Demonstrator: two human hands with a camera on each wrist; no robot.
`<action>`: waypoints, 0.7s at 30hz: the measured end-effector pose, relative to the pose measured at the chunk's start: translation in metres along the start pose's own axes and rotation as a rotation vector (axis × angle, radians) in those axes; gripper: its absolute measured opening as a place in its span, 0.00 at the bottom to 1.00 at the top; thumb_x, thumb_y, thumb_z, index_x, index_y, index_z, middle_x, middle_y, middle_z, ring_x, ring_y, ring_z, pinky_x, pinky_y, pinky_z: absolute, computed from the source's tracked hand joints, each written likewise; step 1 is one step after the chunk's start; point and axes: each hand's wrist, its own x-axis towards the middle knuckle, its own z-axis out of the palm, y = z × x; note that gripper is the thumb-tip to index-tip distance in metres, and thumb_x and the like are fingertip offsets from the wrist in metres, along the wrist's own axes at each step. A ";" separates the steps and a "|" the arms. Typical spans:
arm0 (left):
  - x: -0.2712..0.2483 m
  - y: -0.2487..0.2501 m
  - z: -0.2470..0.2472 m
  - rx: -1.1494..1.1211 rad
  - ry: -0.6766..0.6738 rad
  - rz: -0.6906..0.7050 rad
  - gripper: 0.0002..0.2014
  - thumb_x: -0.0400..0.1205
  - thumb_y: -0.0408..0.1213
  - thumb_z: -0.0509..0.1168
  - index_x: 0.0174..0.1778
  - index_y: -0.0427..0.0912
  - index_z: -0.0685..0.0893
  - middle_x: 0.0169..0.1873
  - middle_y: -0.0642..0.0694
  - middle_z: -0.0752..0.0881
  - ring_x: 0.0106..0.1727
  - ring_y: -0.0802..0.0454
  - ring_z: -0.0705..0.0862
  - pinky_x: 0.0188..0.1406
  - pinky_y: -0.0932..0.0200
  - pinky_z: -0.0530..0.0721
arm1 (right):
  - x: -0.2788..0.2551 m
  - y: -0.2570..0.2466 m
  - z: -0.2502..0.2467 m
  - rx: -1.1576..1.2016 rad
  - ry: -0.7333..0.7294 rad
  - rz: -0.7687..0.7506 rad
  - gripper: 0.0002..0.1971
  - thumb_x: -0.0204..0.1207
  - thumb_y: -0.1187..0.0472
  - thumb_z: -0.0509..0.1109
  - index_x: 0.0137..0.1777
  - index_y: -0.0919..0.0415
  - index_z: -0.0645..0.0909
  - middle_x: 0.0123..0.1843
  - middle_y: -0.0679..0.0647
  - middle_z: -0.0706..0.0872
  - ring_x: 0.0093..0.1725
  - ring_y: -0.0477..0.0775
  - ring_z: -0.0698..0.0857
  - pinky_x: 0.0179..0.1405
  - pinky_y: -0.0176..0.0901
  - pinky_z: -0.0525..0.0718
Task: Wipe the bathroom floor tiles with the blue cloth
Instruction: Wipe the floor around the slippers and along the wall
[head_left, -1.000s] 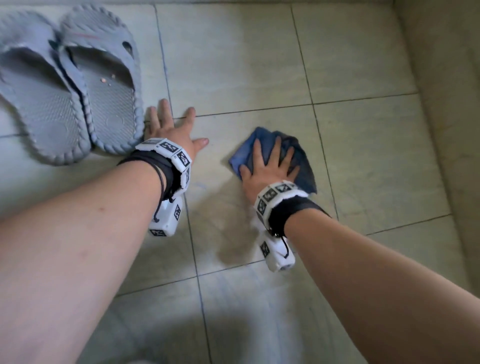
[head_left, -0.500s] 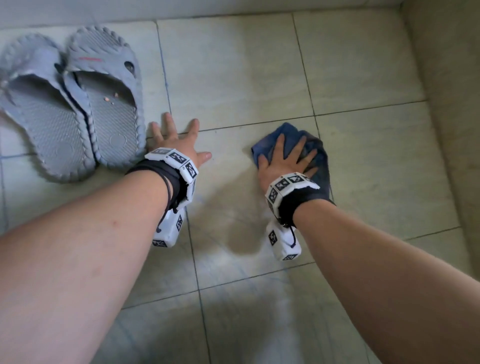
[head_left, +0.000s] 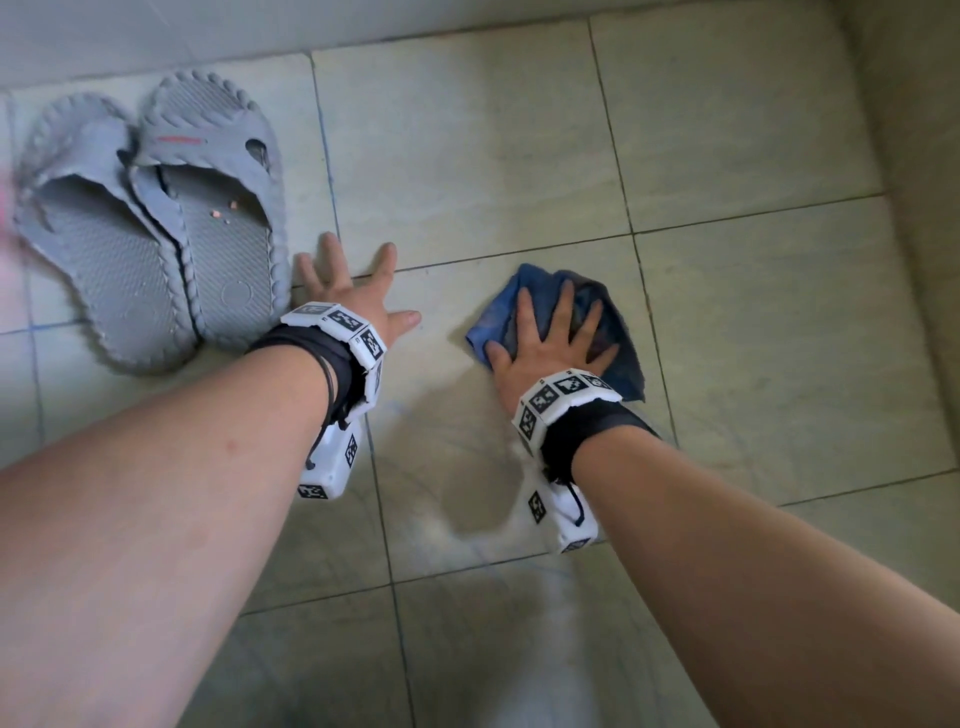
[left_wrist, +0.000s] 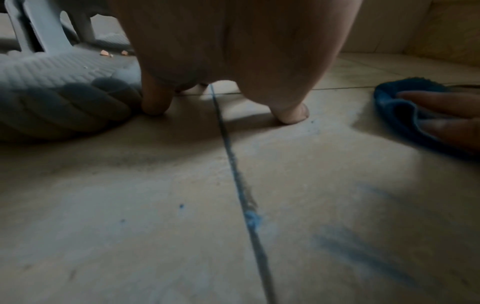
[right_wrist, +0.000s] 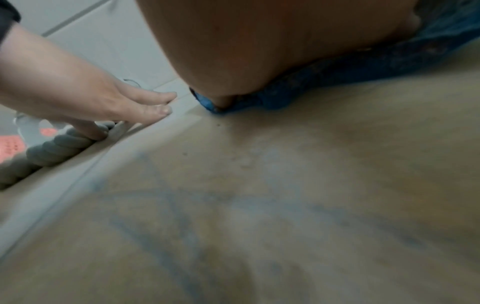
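Right hand (head_left: 545, 345) flat on blue cloth (head_left: 618, 358); left hand (head_left: 353, 291) splayed beside slippers (head_left: 156, 234) — a wide stroke could shove them.

Blue cloth (head_left: 613, 332) nubby terry; floor tiles (head_left: 753, 322) smooth, faint sheen; slippers (head_left: 228, 260) ribbed rubber.

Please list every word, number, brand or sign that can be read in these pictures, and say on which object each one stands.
No text can be read.
Grey slippers: a red mark on one strap, too blurred to read.
Wrist bands on the left hand and right hand: black-and-white square code markers only, no letters or numbers.
Blue cloth and floor tiles: no writing visible.
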 end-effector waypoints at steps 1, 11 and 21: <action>0.001 0.000 0.001 0.000 -0.009 -0.005 0.41 0.84 0.65 0.58 0.85 0.68 0.39 0.84 0.42 0.27 0.85 0.30 0.33 0.82 0.30 0.43 | 0.001 -0.005 -0.001 0.013 0.004 0.018 0.37 0.84 0.35 0.49 0.84 0.40 0.31 0.85 0.55 0.25 0.82 0.71 0.29 0.76 0.78 0.39; 0.004 0.003 -0.001 0.034 -0.027 -0.046 0.41 0.83 0.68 0.55 0.84 0.69 0.35 0.83 0.43 0.24 0.84 0.30 0.31 0.82 0.28 0.42 | 0.004 -0.013 0.003 0.090 0.061 0.037 0.37 0.83 0.35 0.50 0.85 0.40 0.34 0.85 0.57 0.27 0.82 0.72 0.30 0.76 0.79 0.38; 0.003 0.001 0.002 0.021 0.009 0.004 0.41 0.83 0.68 0.57 0.85 0.68 0.38 0.84 0.42 0.27 0.84 0.29 0.33 0.82 0.29 0.43 | 0.007 -0.017 0.005 0.026 0.076 0.097 0.37 0.83 0.33 0.48 0.85 0.39 0.33 0.86 0.56 0.28 0.83 0.71 0.32 0.76 0.78 0.40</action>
